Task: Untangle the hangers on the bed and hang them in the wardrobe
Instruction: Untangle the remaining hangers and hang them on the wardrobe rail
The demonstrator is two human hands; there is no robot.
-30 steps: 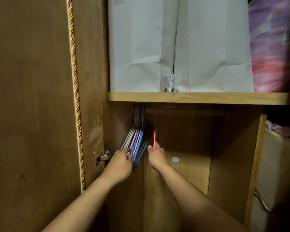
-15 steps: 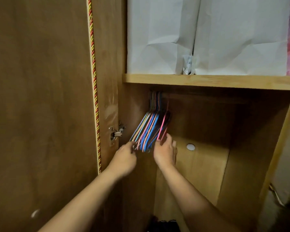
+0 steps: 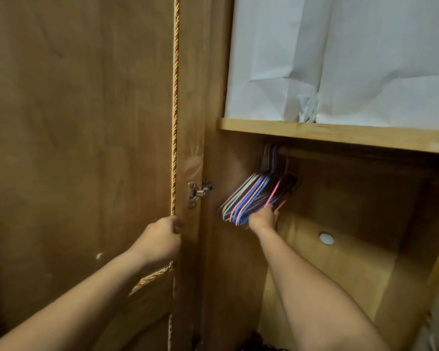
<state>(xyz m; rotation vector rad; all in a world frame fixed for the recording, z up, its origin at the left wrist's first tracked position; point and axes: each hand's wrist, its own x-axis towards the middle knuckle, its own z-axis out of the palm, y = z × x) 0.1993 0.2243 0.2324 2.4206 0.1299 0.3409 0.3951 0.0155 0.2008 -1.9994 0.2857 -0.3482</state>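
A bunch of thin coloured hangers (image 3: 243,198) in blue, pink, yellow and grey hangs from the rail (image 3: 314,152) under the wooden shelf (image 3: 340,134), pressed to the wardrobe's left wall. A pink hanger (image 3: 276,190) hangs at the bunch's right side. My right hand (image 3: 262,220) reaches in and pinches its lower end, touching the bunch. My left hand (image 3: 160,240) is outside the compartment, closed in a fist on the red-and-gold cord (image 3: 175,122) that runs down the wardrobe door (image 3: 74,148).
White paper bags (image 3: 340,59) fill the shelf above. A metal hinge (image 3: 199,192) joins the door to the cabinet wall. A round white cap (image 3: 326,238) sits on the back panel. The rail to the right of the hangers is bare.
My left hand left the hanger bunch and moved left to the door's cord. The pink hanger now hangs with the bunch, my right hand still on it. The view shifted left.
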